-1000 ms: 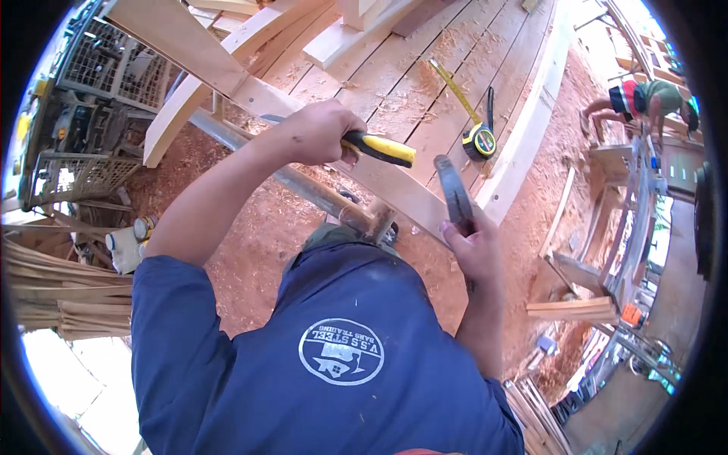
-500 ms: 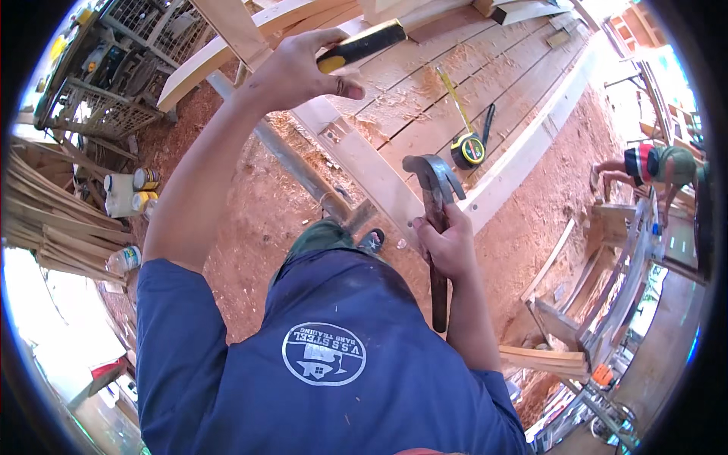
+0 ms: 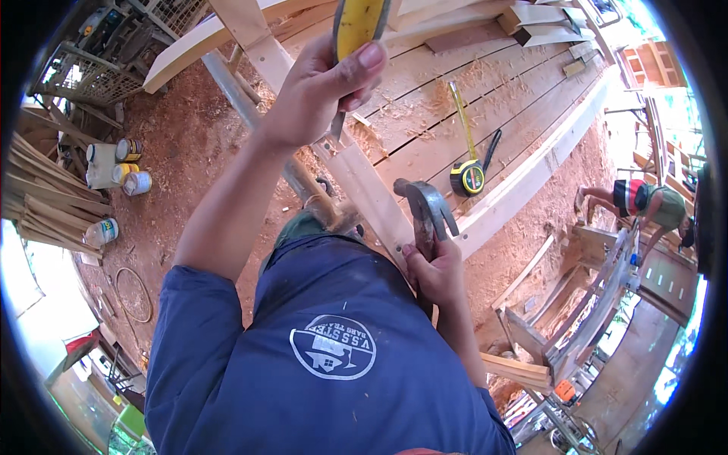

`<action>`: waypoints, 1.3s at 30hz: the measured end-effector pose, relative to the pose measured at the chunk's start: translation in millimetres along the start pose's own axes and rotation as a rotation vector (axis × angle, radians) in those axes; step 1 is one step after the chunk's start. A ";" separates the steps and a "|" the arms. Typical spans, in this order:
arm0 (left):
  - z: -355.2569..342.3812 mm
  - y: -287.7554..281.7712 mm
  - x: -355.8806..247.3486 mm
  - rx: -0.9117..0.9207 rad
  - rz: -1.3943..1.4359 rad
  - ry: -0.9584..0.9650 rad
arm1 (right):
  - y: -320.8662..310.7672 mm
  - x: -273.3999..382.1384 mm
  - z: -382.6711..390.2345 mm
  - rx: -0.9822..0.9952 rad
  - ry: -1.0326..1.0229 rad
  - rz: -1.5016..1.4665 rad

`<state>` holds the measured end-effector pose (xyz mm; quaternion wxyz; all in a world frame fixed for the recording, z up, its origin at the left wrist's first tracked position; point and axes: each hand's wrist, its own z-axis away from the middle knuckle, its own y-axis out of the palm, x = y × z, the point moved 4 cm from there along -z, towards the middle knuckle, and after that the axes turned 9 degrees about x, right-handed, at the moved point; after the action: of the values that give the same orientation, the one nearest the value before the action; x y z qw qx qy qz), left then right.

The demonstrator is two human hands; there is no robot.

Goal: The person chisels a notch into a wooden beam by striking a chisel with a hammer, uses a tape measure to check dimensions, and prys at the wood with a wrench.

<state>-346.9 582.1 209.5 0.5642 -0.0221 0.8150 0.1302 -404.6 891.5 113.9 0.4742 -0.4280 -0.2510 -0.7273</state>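
My left hand [image 3: 315, 98] is closed around the yellow and black handle of a chisel [image 3: 359, 26], held upright. Below the fist, its narrow blade points down at a notch in a pale wooden beam [image 3: 362, 180]; I cannot tell whether the tip touches the wood. In my right hand [image 3: 437, 274] is a claw hammer [image 3: 429, 206], gripped high on its handle just under the metal head. The hammer is over the near corner of the wooden frame. To its right, a yellow and black tape measure [image 3: 468, 178] lies on the slats with its blade partly out, beside a slim black tool [image 3: 493, 145].
Wood shavings [image 3: 447, 102] litter the slatted surface. A rounded pole [image 3: 231, 87] runs under the frame. Tubs and jugs [image 3: 125, 171] stand on the dirt floor at left, near stacked wood strips [image 3: 53, 197]. At far right another person [image 3: 656, 201] bends over a workpiece.
My left hand has turned the chisel from nearly level to upright and brought it over the beam's notch. The hammer in my right hand has shifted slightly down and left.
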 end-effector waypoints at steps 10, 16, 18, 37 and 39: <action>10.3 6.0 11.9 -0.130 0.018 0.005 | -1.1 7.3 -1.5 0.037 0.010 0.032; 15.7 9.0 9.0 -0.144 -0.010 0.020 | -2.1 3.0 -1.1 0.067 0.045 0.074; 17.8 10.4 8.5 -0.168 0.002 0.019 | -4.8 0.7 -0.5 0.071 0.063 0.076; 42.9 7.7 14.6 -0.125 0.004 -0.036 | 1.5 291.2 -34.7 0.056 -1.041 1.200; 37.8 11.6 9.5 -0.119 -0.035 -0.001 | 3.3 302.6 -30.2 -0.019 -1.154 1.238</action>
<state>-318.0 603.3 190.4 0.5644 -0.0698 0.8051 0.1685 -468.8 723.1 358.8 0.5809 -0.7965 -0.1679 -0.0056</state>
